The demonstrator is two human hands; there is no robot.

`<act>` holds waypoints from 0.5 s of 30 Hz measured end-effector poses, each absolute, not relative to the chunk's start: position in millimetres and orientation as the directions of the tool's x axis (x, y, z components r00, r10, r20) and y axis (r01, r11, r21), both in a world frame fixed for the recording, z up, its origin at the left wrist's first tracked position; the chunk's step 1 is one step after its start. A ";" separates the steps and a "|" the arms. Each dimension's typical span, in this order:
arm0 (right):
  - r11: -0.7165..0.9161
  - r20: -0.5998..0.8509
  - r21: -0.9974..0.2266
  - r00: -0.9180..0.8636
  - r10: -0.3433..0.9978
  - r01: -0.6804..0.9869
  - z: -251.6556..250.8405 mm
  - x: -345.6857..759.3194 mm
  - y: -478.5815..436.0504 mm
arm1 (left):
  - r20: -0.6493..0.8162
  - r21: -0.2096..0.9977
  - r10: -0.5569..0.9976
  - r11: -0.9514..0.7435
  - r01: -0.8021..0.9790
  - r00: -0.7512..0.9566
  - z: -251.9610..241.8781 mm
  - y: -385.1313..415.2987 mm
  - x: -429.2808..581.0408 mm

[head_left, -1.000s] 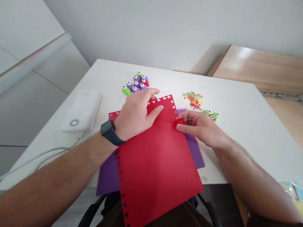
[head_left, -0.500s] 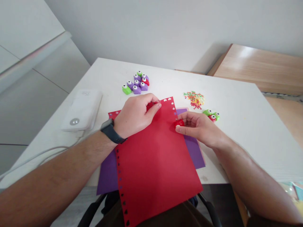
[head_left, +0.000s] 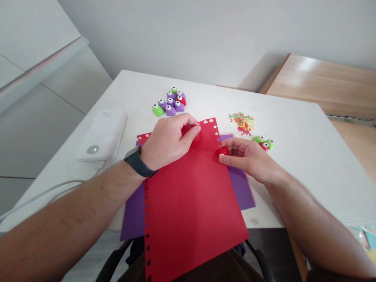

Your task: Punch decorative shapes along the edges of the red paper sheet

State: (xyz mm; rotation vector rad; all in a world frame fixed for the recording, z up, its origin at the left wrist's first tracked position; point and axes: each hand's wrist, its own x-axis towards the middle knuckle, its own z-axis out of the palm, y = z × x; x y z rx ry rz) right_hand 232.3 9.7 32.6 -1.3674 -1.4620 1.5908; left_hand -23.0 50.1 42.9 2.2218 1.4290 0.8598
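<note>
Left grip [head_left: 172, 139] pinches the red sheet [head_left: 194, 207] at its top edge; right grip [head_left: 245, 156] grasps a red punch [head_left: 222, 151] at the sheet's right edge. White power bank [head_left: 104, 131] on tabletop [head_left: 296, 164]: marking illegible.

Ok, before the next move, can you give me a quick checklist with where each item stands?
1. Left hand gripping the red sheet: ok, pinched at its top edge.
2. Right hand holding the red punch: ok, at the sheet's right edge.
3. Paper edge seated in the punch's slot: cannot tell, the slot is hidden.
4. Red sheet fully supported by the table: not ok, its lower end extends past the near edge.
5. Loose cutouts clear of the red sheet: ok, piled apart.
</note>
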 end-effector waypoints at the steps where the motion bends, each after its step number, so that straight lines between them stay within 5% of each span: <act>1: -0.234 -0.293 -0.948 -0.309 0.905 0.216 32.9 232.2 9.5 | 0.297 0.593 0.906 -0.422 0.686 0.301 42.8 50.2 -23.0; 15: -0.232 -0.293 -0.948 -0.308 0.905 0.220 32.5 230.7 9.2 | 0.302 0.593 0.909 -0.414 0.690 0.287 43.8 50.1 -22.5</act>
